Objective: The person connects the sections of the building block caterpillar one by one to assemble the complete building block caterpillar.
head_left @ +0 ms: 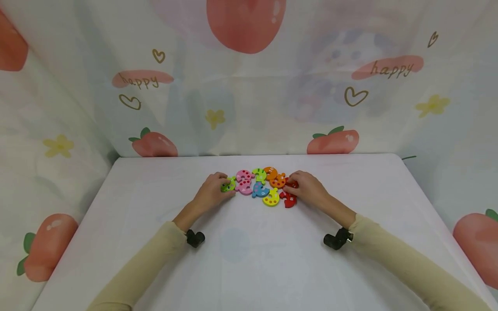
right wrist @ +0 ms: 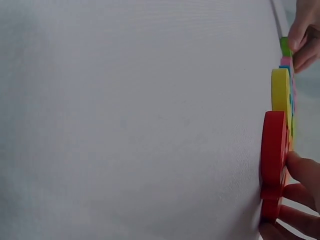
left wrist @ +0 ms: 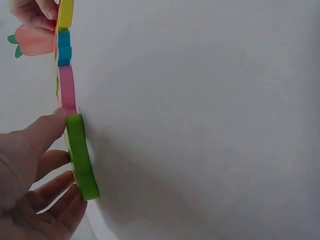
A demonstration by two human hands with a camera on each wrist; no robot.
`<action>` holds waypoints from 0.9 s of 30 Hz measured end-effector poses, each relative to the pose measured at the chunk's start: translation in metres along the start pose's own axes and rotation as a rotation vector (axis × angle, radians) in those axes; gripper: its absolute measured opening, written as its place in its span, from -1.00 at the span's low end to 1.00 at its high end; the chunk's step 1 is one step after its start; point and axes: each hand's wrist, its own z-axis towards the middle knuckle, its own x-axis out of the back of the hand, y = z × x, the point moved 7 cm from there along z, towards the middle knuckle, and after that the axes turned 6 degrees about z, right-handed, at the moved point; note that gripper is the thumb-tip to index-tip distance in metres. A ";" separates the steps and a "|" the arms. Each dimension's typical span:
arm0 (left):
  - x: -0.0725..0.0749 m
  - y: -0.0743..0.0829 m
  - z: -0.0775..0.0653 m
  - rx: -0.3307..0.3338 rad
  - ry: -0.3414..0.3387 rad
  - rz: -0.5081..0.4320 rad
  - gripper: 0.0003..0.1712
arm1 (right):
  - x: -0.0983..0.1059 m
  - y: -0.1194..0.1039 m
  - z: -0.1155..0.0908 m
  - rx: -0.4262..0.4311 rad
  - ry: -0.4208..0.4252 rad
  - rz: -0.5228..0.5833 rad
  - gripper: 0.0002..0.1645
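Colourful, flat, thick toy pieces, several with dots or numerals, lie linked on the white table. At the row's left end, my left hand (head_left: 211,190) grips a green piece with a face (head_left: 229,185); its thumb is at the near end beside a pink piece (left wrist: 67,87) and its fingers curl at the far end. At the right end, my right hand (head_left: 309,188) holds a red piece (right wrist: 270,207), partly covered by the fingers. Another red piece (head_left: 289,200) lies just nearer, with the thumb close to it. A yellow piece (head_left: 271,198) and a blue piece (head_left: 260,190) lie between the hands.
Two pink pieces (head_left: 244,175), a light green piece (head_left: 259,175) and two orange pieces (head_left: 278,181) form the back of the cluster. A white cloth covers the table (head_left: 249,268). A printed curtain (head_left: 256,95) stands behind and at both sides.
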 end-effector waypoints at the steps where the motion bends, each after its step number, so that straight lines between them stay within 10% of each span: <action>1: 0.000 0.000 0.000 0.007 -0.009 0.006 -0.47 | -0.001 0.000 0.000 -0.008 -0.008 0.002 -0.65; 18: 0.010 0.001 -0.012 0.020 -0.132 0.121 -0.55 | 0.006 0.002 0.003 -0.067 -0.030 -0.036 -0.67; 27: 0.016 0.001 -0.012 -0.062 -0.085 0.207 -0.64 | 0.008 0.019 0.007 -0.082 -0.028 0.006 -0.57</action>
